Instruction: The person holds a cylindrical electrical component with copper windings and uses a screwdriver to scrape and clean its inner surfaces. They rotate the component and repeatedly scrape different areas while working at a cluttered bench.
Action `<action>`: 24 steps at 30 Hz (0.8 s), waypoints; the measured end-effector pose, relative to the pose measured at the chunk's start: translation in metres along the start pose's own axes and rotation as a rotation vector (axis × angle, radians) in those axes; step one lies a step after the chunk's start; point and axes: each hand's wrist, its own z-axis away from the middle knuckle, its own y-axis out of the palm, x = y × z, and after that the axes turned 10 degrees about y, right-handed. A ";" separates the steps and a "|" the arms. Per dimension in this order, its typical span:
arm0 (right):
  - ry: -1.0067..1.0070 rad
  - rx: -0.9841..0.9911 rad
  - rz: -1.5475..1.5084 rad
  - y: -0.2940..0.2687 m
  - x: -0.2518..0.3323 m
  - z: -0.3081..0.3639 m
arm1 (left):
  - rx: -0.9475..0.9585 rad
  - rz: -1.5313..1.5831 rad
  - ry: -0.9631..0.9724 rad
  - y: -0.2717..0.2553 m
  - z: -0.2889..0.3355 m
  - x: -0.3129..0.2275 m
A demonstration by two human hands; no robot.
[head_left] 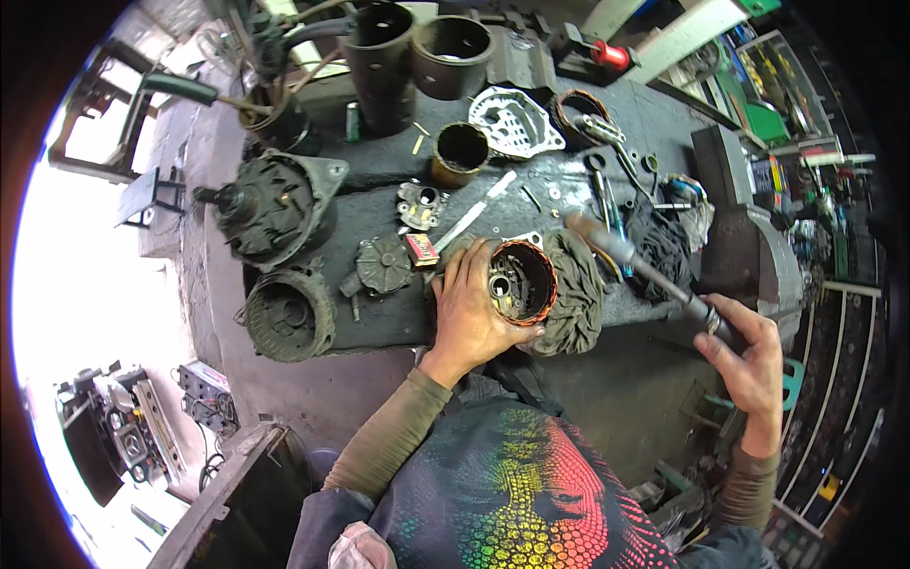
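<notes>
My left hand [464,308] is wrapped round the near-left side of an alternator housing [499,248], its thumb along the front. Inside its open top shows a ring of copper windings [551,284] around small metal parts. My right hand [749,365] grips the dark end of a long tool [664,281] with a narrow shaft and a thicker, brown-tipped far end; its exact kind is unclear. That tip hangs above the bench, up and to the right of the housing, apart from it. A crumpled dark rag [573,303] lies against the housing's right side.
On the dark workbench [365,213], a finned alternator part [275,209] and a round housing [289,315] stand left. Metal cylinders [379,76], a pale end cover [515,123] and another winding ring [580,100] sit at the back. Hand tools [607,194] and dark cloth [664,242] lie right.
</notes>
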 end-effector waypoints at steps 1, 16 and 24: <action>-0.025 0.009 0.109 -0.005 0.000 0.006 | 0.003 -0.020 0.020 0.004 -0.001 -0.002; -0.172 0.142 0.536 0.053 0.008 -0.021 | 0.001 -0.084 0.116 0.022 -0.005 -0.013; -0.175 0.160 0.487 0.059 0.003 -0.022 | 0.003 -0.105 0.120 0.024 -0.004 -0.013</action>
